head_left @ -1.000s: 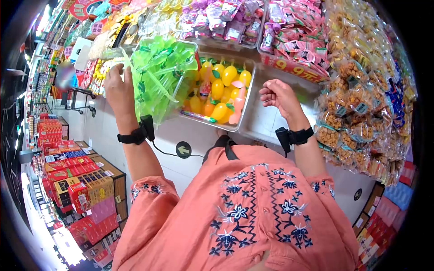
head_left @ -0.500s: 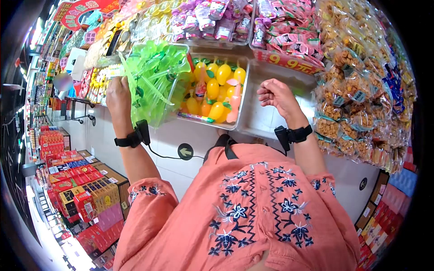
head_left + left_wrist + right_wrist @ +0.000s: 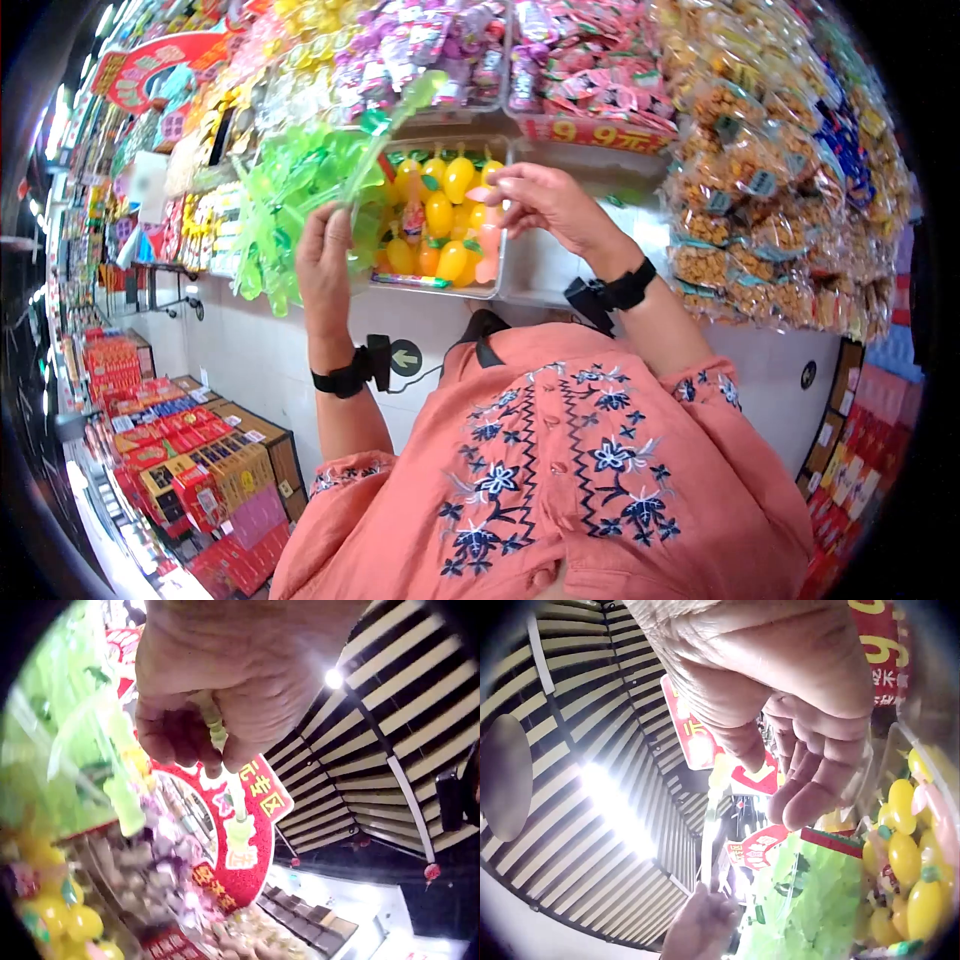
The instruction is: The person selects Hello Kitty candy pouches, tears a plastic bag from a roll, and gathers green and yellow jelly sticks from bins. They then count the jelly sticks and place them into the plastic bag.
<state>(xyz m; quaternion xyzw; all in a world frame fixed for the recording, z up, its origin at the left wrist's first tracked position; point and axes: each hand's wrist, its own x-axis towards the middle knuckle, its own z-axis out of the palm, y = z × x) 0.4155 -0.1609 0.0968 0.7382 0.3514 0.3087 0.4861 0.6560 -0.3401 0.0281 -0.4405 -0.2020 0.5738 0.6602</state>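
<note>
My left hand (image 3: 325, 262) pinches the lower end of a long, translucent green stick-shaped item (image 3: 385, 135), which slants up and right over the trays. The left wrist view shows the thumb and fingers of the left hand (image 3: 225, 675) closed round its thin end. Beneath and left lies a heap of similar green items (image 3: 295, 185). To the right my right hand (image 3: 555, 205), fingers loosely bent and holding nothing visible, hovers by the tray of yellow mango-shaped items (image 3: 438, 212). In the right wrist view the stick (image 3: 711, 825) stands apart from the right hand (image 3: 780, 697).
Purple packets (image 3: 430, 50) and pink packets (image 3: 600, 75) fill trays at the back. A metal tray (image 3: 560, 265) adjoins the yellow items' tray on the right. Bagged brown snacks (image 3: 740, 200) are heaped at far right. Red boxes (image 3: 200, 490) stand on low shelving at lower left.
My left hand has moved right and towards my body, and the green stick now reaches out across the trays. My right hand has moved left, over the tray of yellow items.
</note>
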